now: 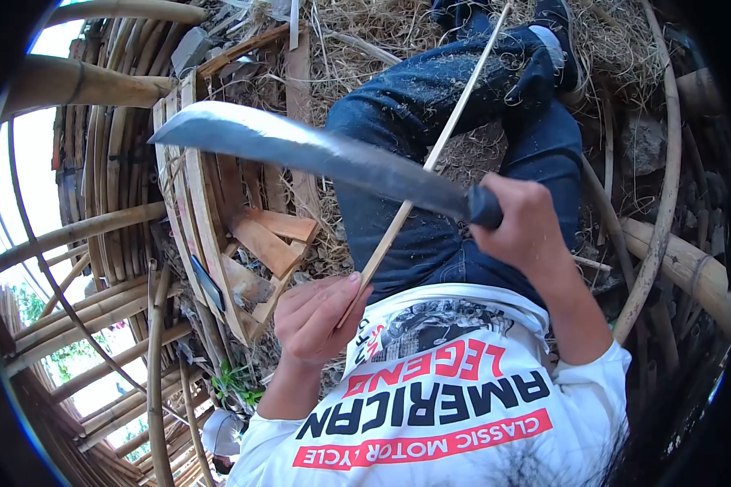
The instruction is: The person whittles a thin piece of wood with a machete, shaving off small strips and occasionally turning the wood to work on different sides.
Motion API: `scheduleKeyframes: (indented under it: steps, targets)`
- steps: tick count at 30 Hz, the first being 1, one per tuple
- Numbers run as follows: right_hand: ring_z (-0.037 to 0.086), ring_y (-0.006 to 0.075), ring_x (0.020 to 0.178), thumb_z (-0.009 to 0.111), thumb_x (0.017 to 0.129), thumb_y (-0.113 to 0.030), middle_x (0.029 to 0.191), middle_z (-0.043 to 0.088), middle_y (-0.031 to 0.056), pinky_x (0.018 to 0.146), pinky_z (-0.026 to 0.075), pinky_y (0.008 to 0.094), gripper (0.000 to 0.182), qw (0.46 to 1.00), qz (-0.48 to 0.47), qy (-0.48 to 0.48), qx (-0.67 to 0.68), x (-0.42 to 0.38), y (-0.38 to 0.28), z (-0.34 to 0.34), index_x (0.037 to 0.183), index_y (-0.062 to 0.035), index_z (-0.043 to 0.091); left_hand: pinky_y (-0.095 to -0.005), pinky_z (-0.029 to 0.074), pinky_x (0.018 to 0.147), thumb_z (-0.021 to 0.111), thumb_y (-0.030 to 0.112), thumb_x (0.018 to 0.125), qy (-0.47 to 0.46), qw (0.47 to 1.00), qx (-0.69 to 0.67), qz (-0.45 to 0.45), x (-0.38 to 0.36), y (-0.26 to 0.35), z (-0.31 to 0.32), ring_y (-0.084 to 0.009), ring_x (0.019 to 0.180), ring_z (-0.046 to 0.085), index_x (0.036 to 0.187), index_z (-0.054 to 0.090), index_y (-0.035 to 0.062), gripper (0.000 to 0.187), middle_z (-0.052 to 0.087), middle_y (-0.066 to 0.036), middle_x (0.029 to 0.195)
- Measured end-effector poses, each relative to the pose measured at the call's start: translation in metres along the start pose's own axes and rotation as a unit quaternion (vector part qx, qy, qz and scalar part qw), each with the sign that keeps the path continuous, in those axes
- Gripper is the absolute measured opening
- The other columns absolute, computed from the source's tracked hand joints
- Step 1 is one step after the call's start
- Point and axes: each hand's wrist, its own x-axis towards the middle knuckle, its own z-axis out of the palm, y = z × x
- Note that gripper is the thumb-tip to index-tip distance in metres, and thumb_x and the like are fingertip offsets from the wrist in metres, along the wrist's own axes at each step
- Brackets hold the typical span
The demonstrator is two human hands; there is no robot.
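My left hand [321, 316] is closed round the lower end of a long, thin bamboo strip [451, 122], which slants up and to the right over my legs. The dark handle of a machete [300, 150] is in my right hand [524, 223], its fingers wrapped round it. The broad blade points left and crosses the strip near its middle; whether blade and strip touch I cannot tell. Below both hands are my jeans [406, 187] and white shirt [439, 390].
A wooden crate [203, 219] with wood offcuts [268, 243] stands at the left, a dark phone-like object [208, 282] at its side. Bamboo poles [81, 235] line the left; more poles [682, 276] lie at the right. Shavings [625, 49] cover the ground ahead.
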Motion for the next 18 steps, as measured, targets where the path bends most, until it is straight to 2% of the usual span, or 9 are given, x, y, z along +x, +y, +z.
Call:
scheduleKeyframes:
  steps: [2, 6, 9, 14, 15, 17, 18]
  targets:
    - [0.066, 0.0396, 0.073, 0.069, 0.071, -0.015, 0.073, 0.065, 0.0191, 0.066, 0.053, 0.0455, 0.016, 0.997, 0.033, 0.022, -0.063, 0.009, 0.022, -0.005, 0.079, -0.0039, 0.061, -0.0318, 0.060, 0.059, 0.078, -0.006, 0.071, 0.012, 1.000, 0.011, -0.023, -0.004, 0.002, -0.004, -0.0252, 0.064, 0.071, 0.087, 0.068, -0.0048, 0.019, 0.070, -0.013, 0.072]
    - [0.065, 0.0414, 0.076, 0.066, 0.072, -0.012, 0.075, 0.065, 0.0239, 0.067, 0.053, 0.0450, 0.015, 0.985, 0.115, 0.105, -0.079, 0.030, 0.079, -0.035, 0.081, 0.0004, 0.064, -0.0298, 0.057, 0.059, 0.078, -0.004, 0.072, 0.042, 0.997, 0.017, -0.059, -0.003, 0.007, -0.014, -0.0241, 0.064, 0.072, 0.083, 0.069, -0.0043, 0.014, 0.071, -0.013, 0.069]
    - [0.065, 0.0416, 0.075, 0.066, 0.072, -0.011, 0.075, 0.064, 0.0255, 0.066, 0.053, 0.0441, 0.016, 0.982, 0.146, 0.079, -0.096, 0.031, 0.095, -0.052, 0.082, 0.0016, 0.065, -0.0296, 0.057, 0.062, 0.077, -0.003, 0.074, 0.019, 0.999, 0.003, -0.045, 0.001, 0.009, -0.011, -0.0234, 0.065, 0.072, 0.084, 0.069, -0.0038, 0.013, 0.071, -0.012, 0.070]
    - [0.066, 0.0404, 0.073, 0.067, 0.071, -0.010, 0.073, 0.064, 0.0242, 0.066, 0.053, 0.0450, 0.016, 0.993, 0.117, 0.034, 0.010, 0.012, 0.024, -0.026, 0.084, -0.0013, 0.066, -0.0287, 0.056, 0.062, 0.077, -0.001, 0.076, 0.028, 0.997, -0.010, -0.065, -0.002, 0.000, -0.002, -0.0223, 0.064, 0.072, 0.086, 0.069, -0.0034, 0.012, 0.072, -0.011, 0.071]
    - [0.066, 0.0404, 0.073, 0.067, 0.071, -0.010, 0.073, 0.064, 0.0242, 0.066, 0.053, 0.0450, 0.016, 0.992, 0.121, 0.037, 0.011, 0.012, 0.020, -0.019, 0.084, -0.0013, 0.066, -0.0300, 0.057, 0.061, 0.077, -0.002, 0.075, 0.035, 0.997, -0.017, -0.070, -0.004, 0.000, -0.002, -0.0238, 0.064, 0.072, 0.085, 0.069, -0.0046, 0.013, 0.071, -0.012, 0.070]
    - [0.067, 0.0392, 0.073, 0.068, 0.071, -0.013, 0.074, 0.066, 0.0216, 0.068, 0.054, 0.0448, 0.018, 0.999, 0.043, 0.018, -0.010, 0.010, 0.020, -0.007, 0.087, -0.0041, 0.067, -0.0309, 0.058, 0.059, 0.075, -0.004, 0.074, 0.046, 0.996, -0.020, -0.079, -0.004, 0.003, -0.005, -0.0247, 0.062, 0.072, 0.083, 0.068, -0.0064, 0.012, 0.070, -0.013, 0.068]
    - [0.067, 0.0392, 0.073, 0.068, 0.071, -0.013, 0.074, 0.066, 0.0216, 0.068, 0.054, 0.0448, 0.018, 0.999, 0.046, 0.022, -0.009, 0.012, 0.024, -0.007, 0.087, -0.0041, 0.067, -0.0309, 0.058, 0.059, 0.075, -0.004, 0.074, 0.042, 0.996, -0.022, -0.076, -0.006, 0.004, -0.006, -0.0247, 0.062, 0.072, 0.083, 0.068, -0.0064, 0.012, 0.070, -0.013, 0.068]
